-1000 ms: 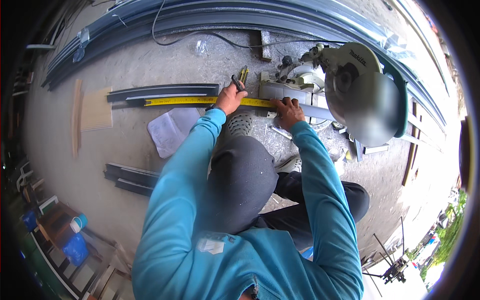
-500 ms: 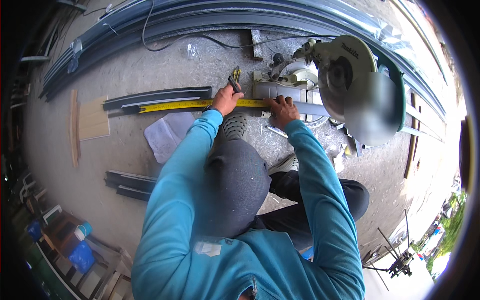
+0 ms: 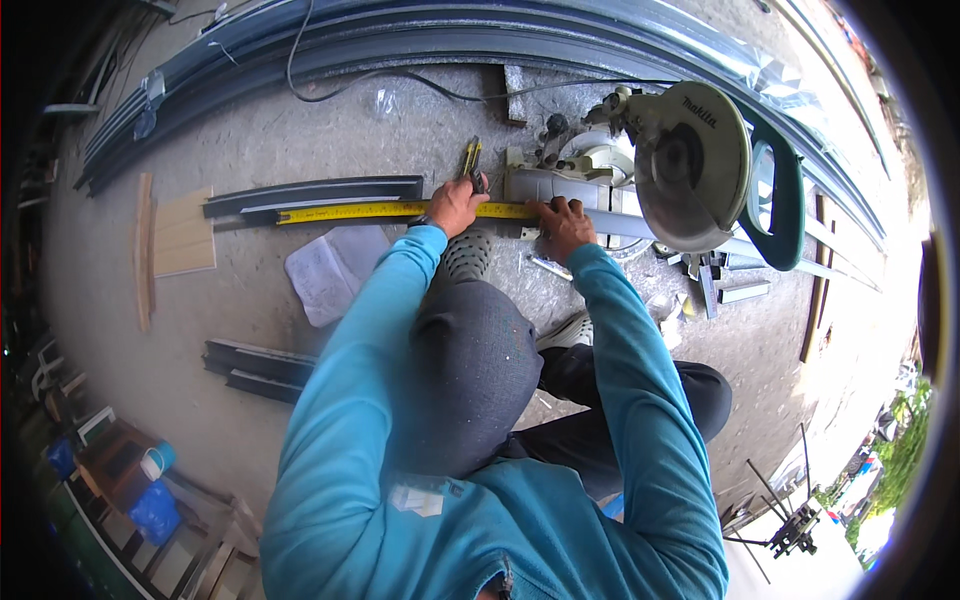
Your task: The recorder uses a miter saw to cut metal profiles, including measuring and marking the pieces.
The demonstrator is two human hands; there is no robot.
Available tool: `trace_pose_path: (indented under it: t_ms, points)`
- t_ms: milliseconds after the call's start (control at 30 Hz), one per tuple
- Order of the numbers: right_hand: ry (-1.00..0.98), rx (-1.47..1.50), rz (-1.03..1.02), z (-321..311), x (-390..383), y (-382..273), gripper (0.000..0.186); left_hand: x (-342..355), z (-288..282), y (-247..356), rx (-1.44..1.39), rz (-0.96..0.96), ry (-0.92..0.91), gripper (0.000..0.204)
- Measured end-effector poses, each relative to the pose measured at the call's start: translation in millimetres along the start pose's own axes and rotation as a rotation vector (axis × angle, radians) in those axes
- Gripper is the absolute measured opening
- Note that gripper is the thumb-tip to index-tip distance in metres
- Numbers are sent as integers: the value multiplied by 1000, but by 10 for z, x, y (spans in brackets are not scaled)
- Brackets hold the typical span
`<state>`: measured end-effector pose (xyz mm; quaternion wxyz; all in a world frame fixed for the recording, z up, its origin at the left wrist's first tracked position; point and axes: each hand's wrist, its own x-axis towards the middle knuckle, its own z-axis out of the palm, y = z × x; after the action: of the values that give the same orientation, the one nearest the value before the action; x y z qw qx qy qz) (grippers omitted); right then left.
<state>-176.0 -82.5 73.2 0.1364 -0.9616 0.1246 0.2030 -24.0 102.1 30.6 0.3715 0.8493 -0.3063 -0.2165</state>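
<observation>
A yellow tape measure blade [image 3: 350,211] stretches along a long grey metal profile [image 3: 622,224] that lies across the base of a mitre saw [image 3: 690,165]. My left hand [image 3: 456,207] is closed over the blade's middle stretch, with a slim dark pen-like thing poking out by the fingers. Just beyond those fingers is a yellow and black utility knife [image 3: 472,153]; whether the hand touches it I cannot tell. At the blade's right end, beside the saw fence, my right hand [image 3: 567,226] has its fingers bent and pressed on blade and profile.
Two dark cut profiles [image 3: 330,187] lie left of my hands, near a sheet of paper [image 3: 336,272] and pale boards [image 3: 184,230]. More dark profiles [image 3: 262,370] rest on the floor lower left. Long bundled profiles [image 3: 420,45] and a black cable [image 3: 440,92] run behind.
The dark pen-like thing at my left hand has swung from pointing away leftward to the right side of the fingers. My right hand stays nearly in place on the blade's end.
</observation>
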Motion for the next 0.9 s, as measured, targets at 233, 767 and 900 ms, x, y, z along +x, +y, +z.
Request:
trace_pose_path:
  t_ms: [233,767,900]
  points:
    - [73,36,-27,-16,9,1,65,-73,-243,-208,-729,29,460,9]
    - [84,104,-91,-78,-154,285,58,-843,-964,-648,630,-195,-31,68]
    - [33,-16,36,-142,-349,668,50,-804,-956,-726,624,-202,-34,61]
